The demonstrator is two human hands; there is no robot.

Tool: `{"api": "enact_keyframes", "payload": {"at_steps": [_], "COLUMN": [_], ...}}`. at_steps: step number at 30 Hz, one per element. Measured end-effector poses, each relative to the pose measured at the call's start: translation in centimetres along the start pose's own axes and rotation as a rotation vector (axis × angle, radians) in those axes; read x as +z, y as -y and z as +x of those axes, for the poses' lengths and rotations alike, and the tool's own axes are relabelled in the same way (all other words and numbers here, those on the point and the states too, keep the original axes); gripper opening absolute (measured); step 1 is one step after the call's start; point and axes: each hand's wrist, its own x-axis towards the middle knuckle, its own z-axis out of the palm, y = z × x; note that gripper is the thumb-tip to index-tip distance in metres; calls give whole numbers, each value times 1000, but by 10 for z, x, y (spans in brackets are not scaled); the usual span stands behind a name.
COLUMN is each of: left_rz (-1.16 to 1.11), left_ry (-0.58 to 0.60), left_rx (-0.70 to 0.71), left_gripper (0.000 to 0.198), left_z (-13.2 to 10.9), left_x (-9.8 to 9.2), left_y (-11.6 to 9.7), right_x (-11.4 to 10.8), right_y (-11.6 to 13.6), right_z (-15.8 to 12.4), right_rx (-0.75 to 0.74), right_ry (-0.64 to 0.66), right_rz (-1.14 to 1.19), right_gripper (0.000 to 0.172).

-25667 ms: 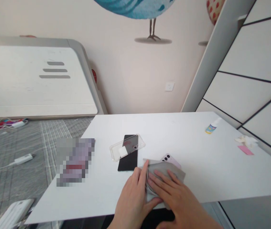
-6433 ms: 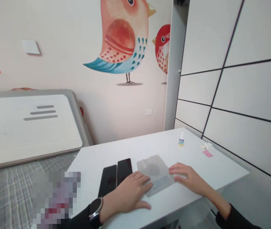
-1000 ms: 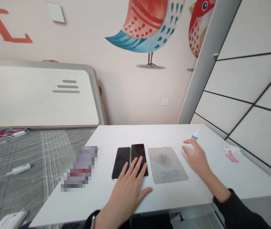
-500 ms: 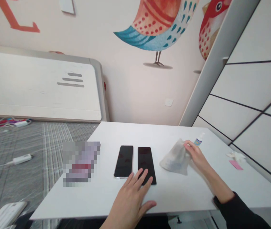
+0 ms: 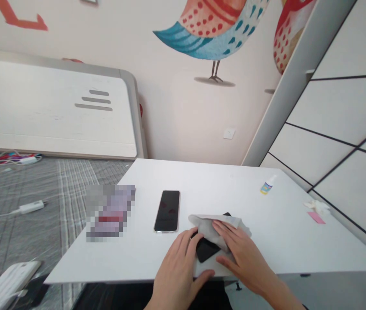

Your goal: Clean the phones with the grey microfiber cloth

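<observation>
A black phone [image 5: 207,250] lies at a slant on the white table [image 5: 127,258], partly covered by a grey cloth [image 5: 209,228]. My right hand [image 5: 239,249] holds the cloth flat against the phone, its fingers close together on top. With its fingertips at the phone's left edge, my left hand [image 5: 179,269] rests there, fingers stretched and thumb spread apart. To the left of them lies a second phone [image 5: 167,211], its dark screen up, in a clear case.
A small spray bottle [image 5: 267,185] stands at the back right. Near the right edge are a crumpled white tissue [image 5: 318,207] and a pink slip [image 5: 316,217]. A blurred-out purple item [image 5: 113,215] lies at the left edge. A white charger [image 5: 31,207] lies on the grey bedding.
My right hand has brought the cloth left and down onto the right-hand phone. That phone now lies turned at a slant, nearer the front edge. My view has tipped slightly downward.
</observation>
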Motion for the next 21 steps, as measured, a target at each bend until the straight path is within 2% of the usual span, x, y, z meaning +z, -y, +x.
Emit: {"api": "enact_keyframes", "payload": {"at_steps": [3, 7, 9, 11, 13, 15, 17, 19, 21], "left_rz": [9, 25, 38, 42, 35, 25, 18, 14, 3], "left_ry": [-28, -6, -16, -30, -45, -56, -60, -67, -71], "left_rx": [-42, -80, -76, -63, -61, -64, -70, -66, -59], "left_gripper": [78, 93, 98, 98, 98, 97, 96, 97, 97], "left_z": [2, 6, 6, 6, 4, 4, 4, 4, 6], "left_x": [0, -2, -1, 1, 4, 6, 7, 6, 4], "left_y": [0, 0, 1, 2, 3, 4, 5, 4, 3], "right_x": [11, 14, 10, 5, 5, 9, 15, 17, 14], "right_y": [9, 12, 4, -5, -5, 6, 20, 26, 21], "right_z": [-17, -31, -30, -25, -20, -18, -17, -15, -10], "right_rx": [34, -64, -30, 70, 114, 42, -70, -109, -22], "right_ry": [100, 167, 136, 68, 25, 82, 190, 257, 208], "right_rz": [-167, -196, -222, -266, -288, -239, -137, -75, -112], "right_gripper": [78, 95, 88, 78, 79, 88, 95, 91, 77]}}
